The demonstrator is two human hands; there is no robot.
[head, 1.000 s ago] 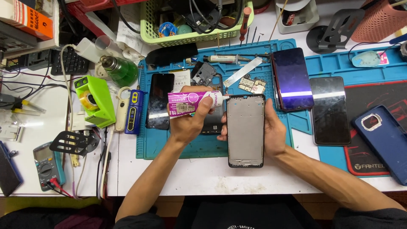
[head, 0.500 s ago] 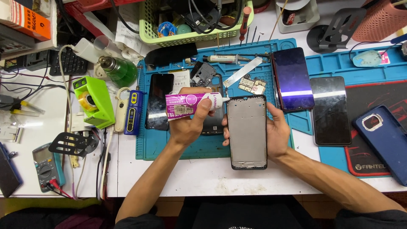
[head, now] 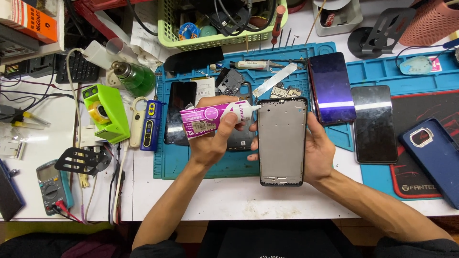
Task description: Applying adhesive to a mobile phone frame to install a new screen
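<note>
Left hand (head: 213, 138) closed round pink glue tube (head: 215, 116), nozzle seemingly touching phone frame (head: 282, 141) in right-hand (head: 318, 150) fingers.

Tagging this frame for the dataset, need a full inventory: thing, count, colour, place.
glue tube: 1, pink-purple, in left hand, nozzle at frame's top left corner
phone frame: 1, grey, black-edged, in right hand
blue mat: 1, under the hands
loose phones: 3, dark, one left, two right of the frame
phone case: 1, navy, far right
tape dispenser: 1, green, left
multimeter: 1, teal, lower left
green bottle: 1, upper left
basket: 1, lime, top
left hand: 1, gripping tube
right hand: 1, cradling frame
</note>
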